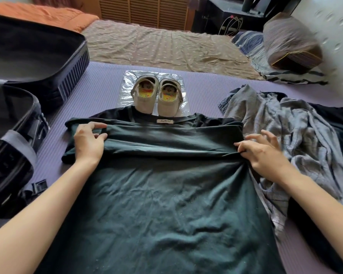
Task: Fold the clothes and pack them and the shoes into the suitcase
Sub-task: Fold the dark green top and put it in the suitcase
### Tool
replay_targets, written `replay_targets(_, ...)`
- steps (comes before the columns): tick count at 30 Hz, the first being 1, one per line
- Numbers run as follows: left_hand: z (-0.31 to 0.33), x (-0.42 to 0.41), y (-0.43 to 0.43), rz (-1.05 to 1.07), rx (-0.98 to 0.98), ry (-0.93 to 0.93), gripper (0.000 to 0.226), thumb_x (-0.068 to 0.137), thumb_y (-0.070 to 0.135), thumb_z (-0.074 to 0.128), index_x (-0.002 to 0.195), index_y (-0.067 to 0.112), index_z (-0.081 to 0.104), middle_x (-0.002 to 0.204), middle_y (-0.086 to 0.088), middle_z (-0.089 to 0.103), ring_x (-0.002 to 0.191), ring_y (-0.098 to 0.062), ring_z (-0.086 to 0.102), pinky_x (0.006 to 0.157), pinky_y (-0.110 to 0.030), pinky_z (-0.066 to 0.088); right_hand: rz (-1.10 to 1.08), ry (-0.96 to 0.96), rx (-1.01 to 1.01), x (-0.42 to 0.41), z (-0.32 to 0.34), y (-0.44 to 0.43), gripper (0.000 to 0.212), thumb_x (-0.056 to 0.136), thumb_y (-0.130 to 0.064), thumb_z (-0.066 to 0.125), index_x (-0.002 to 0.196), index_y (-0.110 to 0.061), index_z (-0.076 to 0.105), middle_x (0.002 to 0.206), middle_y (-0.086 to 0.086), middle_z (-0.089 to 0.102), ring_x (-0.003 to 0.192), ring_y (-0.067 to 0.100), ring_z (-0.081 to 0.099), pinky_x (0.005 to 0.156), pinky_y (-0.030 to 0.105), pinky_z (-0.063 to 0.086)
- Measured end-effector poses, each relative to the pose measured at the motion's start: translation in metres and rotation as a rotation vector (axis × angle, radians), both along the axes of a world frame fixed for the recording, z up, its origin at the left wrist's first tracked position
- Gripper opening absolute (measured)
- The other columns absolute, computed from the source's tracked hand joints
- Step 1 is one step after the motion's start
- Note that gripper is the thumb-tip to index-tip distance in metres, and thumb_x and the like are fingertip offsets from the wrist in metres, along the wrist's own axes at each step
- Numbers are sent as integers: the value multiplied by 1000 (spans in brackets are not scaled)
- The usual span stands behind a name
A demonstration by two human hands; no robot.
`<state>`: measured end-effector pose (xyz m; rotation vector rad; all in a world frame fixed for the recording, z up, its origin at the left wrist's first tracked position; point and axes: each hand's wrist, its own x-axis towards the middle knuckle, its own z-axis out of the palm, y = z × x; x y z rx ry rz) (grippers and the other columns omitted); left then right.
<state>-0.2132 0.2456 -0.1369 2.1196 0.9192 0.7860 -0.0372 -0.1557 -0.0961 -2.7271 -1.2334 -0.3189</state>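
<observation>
The left hand (88, 142) is gripping the dark green shirt (166, 194) at its folded-over edge and the right hand (263, 153) is pinching the opposite side. The shirt is lying on the purple mat (107, 76), with the shoes (157, 95) just beyond its collar and the suitcase (38, 56) lying open at left.

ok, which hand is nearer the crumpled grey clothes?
Right. The right hand pinches the green shirt right beside the grey clothes; the left hand grips the shirt's opposite edge.

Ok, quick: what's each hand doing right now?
Left hand: gripping the folded edge of the dark green shirt.
Right hand: pinching the same fold at the shirt's other side.
</observation>
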Motion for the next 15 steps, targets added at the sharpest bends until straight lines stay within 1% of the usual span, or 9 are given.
replay_targets(1,0,-1,-2,-9,14,22,24,82,2,66,103,14,68,112,-15,59,77,-19,61,88,-23,41,3,-14,-38,-2,-2,0,8,76,-29,53,79,-27,61,103,-12,70,113,10,46,108,25,0)
replay_targets(4,0,-4,-13,-39,141,109,23,83,6,65,105,12,68,117,-14,52,102,-30,55,95,-33,38,-26,4,-49,-12,3,9,36,81,-56,39,82,-30,64,105,-16,62,121,16,42,108,26,0)
replay_targets(5,1,-5,-16,-38,220,128,22,83,9,66,105,11,68,119,-14,51,111,-32,49,98,-37,36,-32,8,1,-15,7,16,42,83,-59,35,86,-30,66,109,-14,61,122,17,39,108,26,2)
replay_targets(7,3,-6,-22,-55,410,120,21,84,14,66,105,10,68,125,-16,51,120,-35,40,102,-44,32,-28,4,101,-19,10,36,52,87,-57,32,106,-23,67,122,-5,60,125,20,39,111,30,10)
replay_targets(8,4,-5,-26,-84,465,105,23,85,15,66,107,10,68,128,-15,51,124,-35,38,103,-47,31,-35,47,132,-19,11,47,57,90,-56,31,120,-20,62,133,-1,55,129,21,38,112,32,14)
replay_targets(9,5,-4,-31,-135,491,100,27,87,17,64,113,11,66,134,-15,49,129,-33,35,106,-48,29,-50,129,138,-20,9,58,59,93,-55,32,134,-18,52,144,2,45,135,21,34,115,33,15)
replay_targets(11,1,0,-38,-294,530,158,39,91,24,60,128,12,57,146,-15,38,140,-29,26,113,-46,21,-90,291,51,-19,-1,75,63,97,-52,33,151,-20,23,158,1,18,145,17,15,118,35,9)
replay_targets(13,-7,1,-38,-429,509,373,52,96,40,44,143,19,39,156,-10,20,145,-23,13,117,-40,12,-167,327,-145,-15,-18,80,69,96,-56,26,153,-22,5,160,2,-1,147,15,0,119,35,1)
replay_targets(15,-17,-1,-33,-460,457,625,63,93,57,20,149,30,11,159,-3,0,146,-16,-3,118,-36,1,-240,294,-282,-11,-32,76,72,95,-60,20,152,-21,-4,160,4,-9,146,14,-8,119,34,-4)
